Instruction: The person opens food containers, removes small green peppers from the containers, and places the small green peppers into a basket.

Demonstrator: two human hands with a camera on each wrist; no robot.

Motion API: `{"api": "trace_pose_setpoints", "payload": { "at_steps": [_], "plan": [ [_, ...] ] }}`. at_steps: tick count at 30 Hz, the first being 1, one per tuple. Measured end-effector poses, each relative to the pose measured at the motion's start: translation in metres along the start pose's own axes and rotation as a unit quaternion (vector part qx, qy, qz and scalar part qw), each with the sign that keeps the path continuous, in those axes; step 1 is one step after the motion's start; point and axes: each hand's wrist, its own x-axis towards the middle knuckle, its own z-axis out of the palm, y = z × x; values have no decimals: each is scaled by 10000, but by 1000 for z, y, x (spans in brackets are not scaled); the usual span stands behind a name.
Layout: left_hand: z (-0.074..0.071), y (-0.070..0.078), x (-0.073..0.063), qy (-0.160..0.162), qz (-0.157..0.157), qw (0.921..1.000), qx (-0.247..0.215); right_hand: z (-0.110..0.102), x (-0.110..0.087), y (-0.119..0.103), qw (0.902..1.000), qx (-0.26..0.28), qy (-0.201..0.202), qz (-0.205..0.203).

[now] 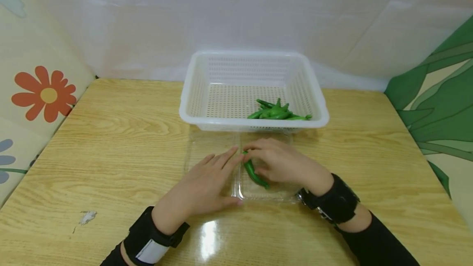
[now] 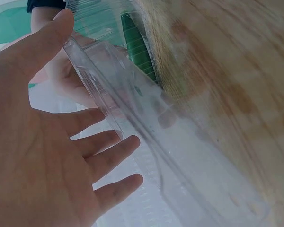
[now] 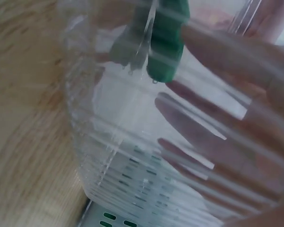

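A clear hinged plastic box (image 1: 275, 192) lies opened flat on the table, its two halves side by side. In its right half is a single long green chili pepper (image 1: 252, 172). My right hand (image 1: 282, 161) pinches this pepper, fingers at its far end and thumb along its side. In the right wrist view the pepper (image 3: 166, 45) shows through the ribbed clear wall, against the fingers. My left hand (image 1: 207, 182) rests with straight, spread fingers over the left half, fingertips near the middle fold. The left wrist view shows its thumb (image 2: 61, 28) at the box's edge.
Just behind the box stands a white perforated basket (image 1: 255, 123), with several green chili peppers (image 1: 275, 112) heaped in its front right part. The wooden table (image 1: 122, 147) meets a white cloth at the back. Patterned panels flank both sides.
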Motion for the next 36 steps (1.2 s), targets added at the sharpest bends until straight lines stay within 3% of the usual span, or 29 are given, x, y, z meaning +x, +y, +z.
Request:
{"api": "trace_pose_setpoints", "payload": {
  "at_steps": [19, 36],
  "plan": [
    [-1, 1, 1, -3, 14, 10000, 33, 4, 1, 1, 9997, -80, -21, 208],
    [-1, 1, 0, -5, -6, 10000, 82, 12, 3, 5, 9999, 108, 85, -63]
  ]
}}
